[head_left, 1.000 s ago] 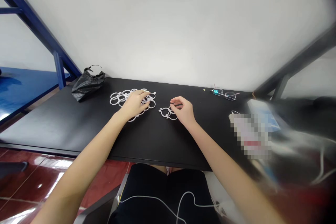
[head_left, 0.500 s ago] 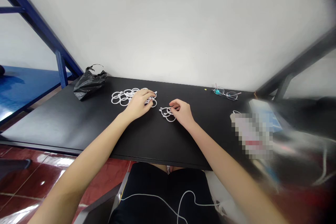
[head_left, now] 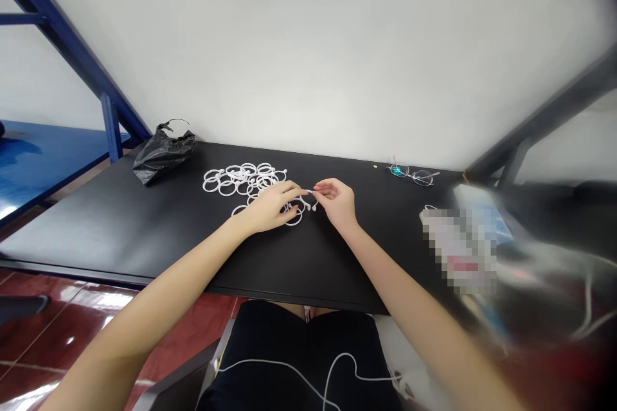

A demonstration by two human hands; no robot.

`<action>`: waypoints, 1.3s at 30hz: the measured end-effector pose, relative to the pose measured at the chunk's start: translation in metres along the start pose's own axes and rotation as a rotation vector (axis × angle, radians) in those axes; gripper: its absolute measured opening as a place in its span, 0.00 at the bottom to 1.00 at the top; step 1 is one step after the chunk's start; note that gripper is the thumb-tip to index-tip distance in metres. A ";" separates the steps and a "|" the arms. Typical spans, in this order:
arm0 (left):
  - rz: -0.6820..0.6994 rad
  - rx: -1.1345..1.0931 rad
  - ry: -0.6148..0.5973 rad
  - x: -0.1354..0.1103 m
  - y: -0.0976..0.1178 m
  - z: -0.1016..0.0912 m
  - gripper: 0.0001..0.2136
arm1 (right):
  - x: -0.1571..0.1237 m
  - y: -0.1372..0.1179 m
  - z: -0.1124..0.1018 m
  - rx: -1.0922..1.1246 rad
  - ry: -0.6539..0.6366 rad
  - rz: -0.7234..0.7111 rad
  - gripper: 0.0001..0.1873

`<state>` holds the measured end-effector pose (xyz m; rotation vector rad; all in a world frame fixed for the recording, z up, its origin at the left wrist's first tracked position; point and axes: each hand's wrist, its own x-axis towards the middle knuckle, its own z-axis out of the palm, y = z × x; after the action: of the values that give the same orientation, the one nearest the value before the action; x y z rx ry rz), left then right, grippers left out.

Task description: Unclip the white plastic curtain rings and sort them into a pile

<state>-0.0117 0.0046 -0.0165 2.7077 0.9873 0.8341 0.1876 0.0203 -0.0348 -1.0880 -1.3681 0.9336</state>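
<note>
Black table (head_left: pixel 299 263); white rings (head_left: pixel 265 182) by left hand (head_left: pixel 270 207); blurred, unreadable box (head_left: pixel 475 198).

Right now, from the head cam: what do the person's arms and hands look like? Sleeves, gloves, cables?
Both forearms are bare, no sleeves in view. Left hand and right hand: no gloves. No watch or band shows at either wrist, no cable along either arm.

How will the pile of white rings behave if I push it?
The white rings look thin, so they're probably light. Lying flat on the smooth-looking black table, they'd likely slide rather than roll. Overlapping, they may drag neighbours along.
</note>
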 end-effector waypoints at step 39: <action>-0.111 -0.364 0.151 0.003 0.003 -0.001 0.11 | -0.025 -0.025 0.009 -0.254 -0.197 -0.489 0.08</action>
<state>-0.0088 0.0044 -0.0137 2.2917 0.9010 1.0901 0.1756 -0.0097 -0.0179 -0.7984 -1.8478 0.5250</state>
